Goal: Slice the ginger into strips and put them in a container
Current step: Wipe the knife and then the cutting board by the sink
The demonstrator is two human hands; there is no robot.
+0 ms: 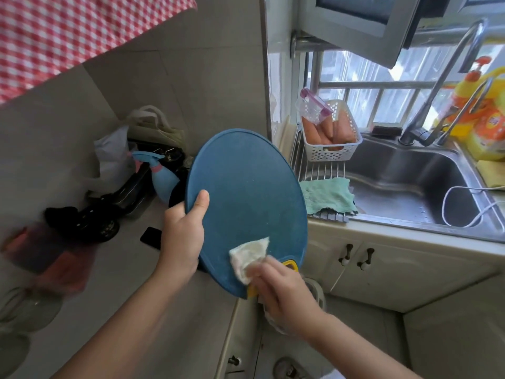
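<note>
- The left hand (181,236) grips the left rim of the blue cutting board (246,187), thumb across its face, holding it tilted up.
- A white wipe (250,254) is pressed to the board's lower face.
- The right hand (284,291) pinches the wipe with curled fingers, beside the yellow handle (291,265).
- A clear container (314,106) rests on carrots (314,132) in a white basket (333,151), left of the sink (410,181).

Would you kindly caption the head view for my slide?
Left hand holds a tilted blue cutting board while the right hand presses a white cloth against it.
</note>
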